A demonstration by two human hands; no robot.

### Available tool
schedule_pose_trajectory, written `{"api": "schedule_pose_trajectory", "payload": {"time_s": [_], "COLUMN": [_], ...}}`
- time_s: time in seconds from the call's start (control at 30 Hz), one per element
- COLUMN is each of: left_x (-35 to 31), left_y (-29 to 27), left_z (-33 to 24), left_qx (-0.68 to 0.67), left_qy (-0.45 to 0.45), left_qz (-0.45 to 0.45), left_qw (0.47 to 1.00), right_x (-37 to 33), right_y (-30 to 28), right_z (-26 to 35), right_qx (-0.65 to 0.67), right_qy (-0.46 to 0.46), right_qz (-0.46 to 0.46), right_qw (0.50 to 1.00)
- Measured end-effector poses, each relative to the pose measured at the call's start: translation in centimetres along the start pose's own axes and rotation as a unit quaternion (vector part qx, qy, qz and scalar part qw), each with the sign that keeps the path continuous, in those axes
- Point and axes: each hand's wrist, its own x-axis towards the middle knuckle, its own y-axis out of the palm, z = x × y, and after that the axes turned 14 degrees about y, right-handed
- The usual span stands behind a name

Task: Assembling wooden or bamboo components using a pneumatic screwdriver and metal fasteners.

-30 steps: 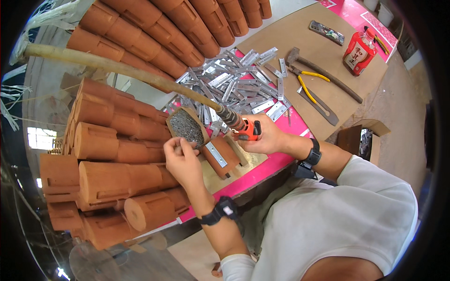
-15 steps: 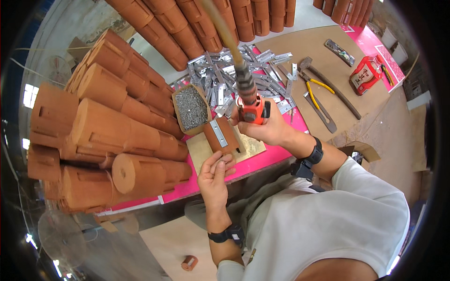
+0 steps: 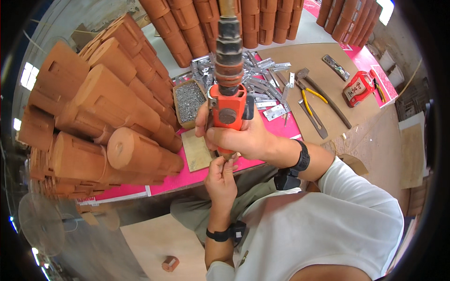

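Observation:
My right hand [image 3: 246, 139] is wrapped round a red power screwdriver [image 3: 228, 108], which hangs upright from a dark, thick fitting overhead. Right under the tool's lower end, my left hand [image 3: 221, 181] pinches its thumb and fingers together; what they hold is too small to make out. The tool and my right hand hide the orange-brown block with a metal strip. A pale wooden board [image 3: 196, 153] shows beside them on the pink tabletop. Just beyond the board stands an open box of screws [image 3: 190, 100].
Orange-brown grooved cylinders [image 3: 115, 100] are stacked at the left, more [image 3: 269, 21] at the back. Loose metal brackets [image 3: 265, 89] are heaped past the tool. On brown cardboard lie a hammer [image 3: 328, 100], yellow-handled pliers [image 3: 313, 97] and a red container [image 3: 358, 89].
The screwdriver has come down and nearer, over the block, which it now hides. My left hand has closed into a pinch under its lower end. The view has shifted a little.

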Motion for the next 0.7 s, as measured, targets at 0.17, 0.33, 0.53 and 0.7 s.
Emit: {"api": "schedule_pose_trajectory", "payload": {"time_s": [0.17,0.33,0.53,0.7], "left_x": [-0.3,-0.4,-0.5,-0.1], "left_y": [-0.4,-0.2,-0.1,0.0], "left_z": [0.2,0.8,1.1,0.5], "left_qx": [0.029,-0.004,0.048,0.086], "left_qy": [0.008,0.037,0.054,0.062], "left_qz": [0.013,-0.041,-0.043,-0.017], "left_qw": [0.999,0.998,0.996,0.994], "right_x": [0.0,0.3,0.6,0.6], "right_y": [0.1,0.0,-0.3,-0.4], "right_z": [0.0,0.1,-0.4,-0.8], "right_qx": [0.05,0.045,0.019,-0.012], "right_qy": [0.007,0.005,-0.015,-0.032], "right_qz": [0.022,0.024,0.007,-0.011], "right_qw": [0.998,0.999,1.0,0.999]}}
